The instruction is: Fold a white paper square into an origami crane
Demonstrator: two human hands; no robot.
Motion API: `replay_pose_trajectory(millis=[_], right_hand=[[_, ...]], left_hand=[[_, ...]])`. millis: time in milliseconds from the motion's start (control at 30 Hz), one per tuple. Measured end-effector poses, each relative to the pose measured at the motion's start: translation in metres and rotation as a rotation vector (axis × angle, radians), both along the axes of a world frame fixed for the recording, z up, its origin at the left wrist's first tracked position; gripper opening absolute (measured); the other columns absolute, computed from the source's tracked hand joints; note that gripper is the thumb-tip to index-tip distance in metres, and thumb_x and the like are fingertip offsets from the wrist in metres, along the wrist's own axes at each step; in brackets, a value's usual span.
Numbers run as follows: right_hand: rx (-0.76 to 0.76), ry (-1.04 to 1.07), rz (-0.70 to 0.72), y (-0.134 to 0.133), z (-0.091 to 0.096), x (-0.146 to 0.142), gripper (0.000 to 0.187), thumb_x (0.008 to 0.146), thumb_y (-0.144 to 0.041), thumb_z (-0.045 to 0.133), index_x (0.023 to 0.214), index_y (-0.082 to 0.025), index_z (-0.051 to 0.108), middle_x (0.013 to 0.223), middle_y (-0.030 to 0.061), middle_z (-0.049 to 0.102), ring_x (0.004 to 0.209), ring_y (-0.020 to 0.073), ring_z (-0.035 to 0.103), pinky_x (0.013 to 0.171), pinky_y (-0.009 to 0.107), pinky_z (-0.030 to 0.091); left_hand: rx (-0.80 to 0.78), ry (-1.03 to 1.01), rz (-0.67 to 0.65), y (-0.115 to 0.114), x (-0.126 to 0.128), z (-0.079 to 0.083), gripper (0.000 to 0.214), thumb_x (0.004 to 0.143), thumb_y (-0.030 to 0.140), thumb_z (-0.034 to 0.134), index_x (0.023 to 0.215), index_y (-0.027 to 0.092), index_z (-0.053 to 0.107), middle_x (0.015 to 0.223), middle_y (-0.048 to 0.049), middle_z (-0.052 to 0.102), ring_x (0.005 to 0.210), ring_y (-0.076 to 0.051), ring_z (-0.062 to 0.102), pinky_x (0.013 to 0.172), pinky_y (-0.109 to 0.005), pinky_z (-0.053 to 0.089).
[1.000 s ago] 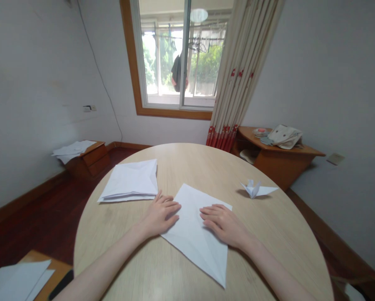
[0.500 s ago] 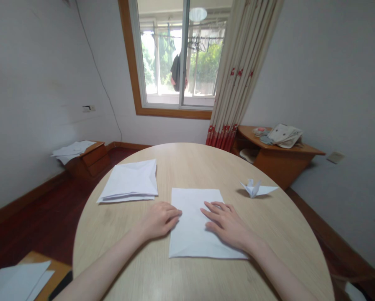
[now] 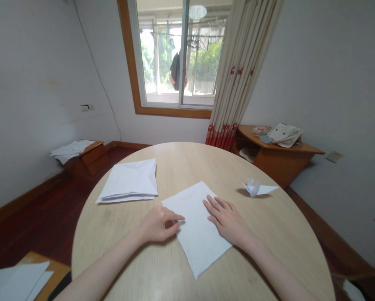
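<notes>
A white square sheet of paper (image 3: 195, 228) lies flat on the round wooden table (image 3: 181, 167), turned with one corner toward me. My left hand (image 3: 159, 223) pinches the sheet's left edge between thumb and fingers. My right hand (image 3: 227, 217) rests flat on the sheet's right side with its fingers stretched out. A stack of white paper (image 3: 129, 182) lies to the left of the sheet. A folded white paper crane (image 3: 255, 188) stands on the table to the right.
A low wooden cabinet (image 3: 87, 156) with papers on it stands at the left wall. A wooden corner desk (image 3: 278, 156) with a cloth bag is at the right. More paper (image 3: 14, 282) lies at the lower left. Window and curtain behind.
The sheet has been rotated on the table under both hands: from corner-on, through square-on, to corner-on again. My left hand has gone from flat to pinching the edge.
</notes>
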State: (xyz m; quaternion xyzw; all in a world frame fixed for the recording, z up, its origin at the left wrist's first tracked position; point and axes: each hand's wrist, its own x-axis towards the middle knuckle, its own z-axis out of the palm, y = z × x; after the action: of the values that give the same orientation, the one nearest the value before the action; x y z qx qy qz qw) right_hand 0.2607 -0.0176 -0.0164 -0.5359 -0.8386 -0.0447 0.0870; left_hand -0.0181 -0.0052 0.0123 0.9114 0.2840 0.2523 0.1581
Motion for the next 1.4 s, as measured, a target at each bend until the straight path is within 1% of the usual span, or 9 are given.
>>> replay_pose_trajectory(millis=[200,300,367,500,633,867,1100,1267,1400], right_hand=[[0.032,0.053,-0.138,0.007,-0.013,0.008,0.065,0.092,-0.042,0.045,0.149,-0.019,0.025,0.151,0.0119,0.034,0.131,0.0335,0.041,0.101,0.049,0.039],[0.019,0.092,-0.118,0.008,-0.017,0.008,0.069,0.092,-0.041,0.044,0.151,-0.019,0.016,0.152,0.0126,0.033,0.132,0.0311,0.040,0.102,0.047,0.039],[0.030,0.114,-0.101,0.009,-0.017,0.005,0.071,0.093,-0.039,0.044,0.152,-0.020,0.011,0.152,0.0125,0.032,0.131,0.0307,0.041,0.102,0.047,0.039],[0.062,0.164,-0.066,0.010,-0.018,-0.001,0.077,0.093,-0.035,0.045,0.152,-0.022,-0.004,0.153,0.0126,0.029,0.126,0.0302,0.044,0.099,0.047,0.040],[0.066,0.230,-0.043,0.011,-0.020,-0.002,0.081,0.092,-0.031,0.045,0.150,-0.024,-0.011,0.154,0.0132,0.027,0.124,0.0304,0.045,0.098,0.048,0.040],[0.020,0.378,0.021,0.014,-0.021,0.002,0.086,0.090,-0.030,0.049,0.150,-0.023,-0.011,0.146,0.0163,0.040,0.114,0.0322,0.050,0.096,0.052,0.038],[0.031,0.505,0.044,0.014,-0.018,0.002,0.087,0.088,-0.026,0.052,0.150,-0.028,-0.008,0.150,0.0122,0.036,0.119,0.0298,0.048,0.100,0.052,0.037],[0.045,0.570,0.045,0.013,-0.015,0.002,0.086,0.086,-0.024,0.054,0.151,-0.028,-0.003,0.143,0.0113,0.045,0.115,0.0276,0.051,0.098,0.050,0.041],[0.065,0.619,0.042,0.011,-0.010,0.002,0.075,0.087,-0.026,0.051,0.151,-0.026,0.012,0.128,0.0110,0.057,0.107,0.0265,0.055,0.094,0.048,0.045]], left_hand=[[-0.108,-0.093,-0.008,-0.002,0.002,-0.004,0.024,0.084,0.025,0.056,0.101,0.020,0.073,0.076,-0.0029,0.074,0.063,-0.014,0.067,0.063,-0.022,0.050],[-0.036,-0.104,0.069,0.003,0.003,-0.010,0.024,0.089,0.026,0.053,0.104,0.021,0.071,0.081,-0.0035,0.072,0.072,-0.016,0.066,0.070,-0.025,0.051],[0.036,-0.107,0.142,0.009,0.002,-0.015,0.025,0.089,0.026,0.054,0.110,0.022,0.068,0.095,-0.0063,0.070,0.086,-0.019,0.065,0.079,-0.030,0.051],[0.121,-0.105,0.244,0.021,-0.002,-0.028,0.047,0.080,0.023,0.066,0.126,0.023,0.056,0.121,-0.0108,0.059,0.111,-0.027,0.056,0.094,-0.042,0.047],[0.048,-0.054,0.304,0.025,-0.004,-0.036,0.065,0.078,0.023,0.069,0.138,0.024,0.042,0.133,-0.0116,0.052,0.120,-0.028,0.050,0.101,-0.045,0.043],[-0.050,-0.090,0.378,0.025,0.003,-0.040,0.076,0.077,0.026,0.070,0.143,0.022,0.032,0.137,-0.0133,0.050,0.125,-0.031,0.046,0.105,-0.049,0.037],[-0.145,-0.170,0.362,0.026,0.004,-0.038,0.089,0.073,0.020,0.072,0.147,0.021,0.023,0.135,-0.0147,0.050,0.122,-0.032,0.048,0.103,-0.050,0.036],[-0.155,-0.117,0.411,0.025,0.006,-0.034,0.091,0.071,0.020,0.074,0.147,0.020,0.024,0.120,-0.0126,0.060,0.109,-0.031,0.055,0.097,-0.047,0.039],[-0.125,-0.062,0.436,0.024,0.006,-0.030,0.090,0.070,0.022,0.075,0.146,0.017,0.027,0.108,-0.0109,0.064,0.102,-0.030,0.057,0.094,-0.047,0.038]])
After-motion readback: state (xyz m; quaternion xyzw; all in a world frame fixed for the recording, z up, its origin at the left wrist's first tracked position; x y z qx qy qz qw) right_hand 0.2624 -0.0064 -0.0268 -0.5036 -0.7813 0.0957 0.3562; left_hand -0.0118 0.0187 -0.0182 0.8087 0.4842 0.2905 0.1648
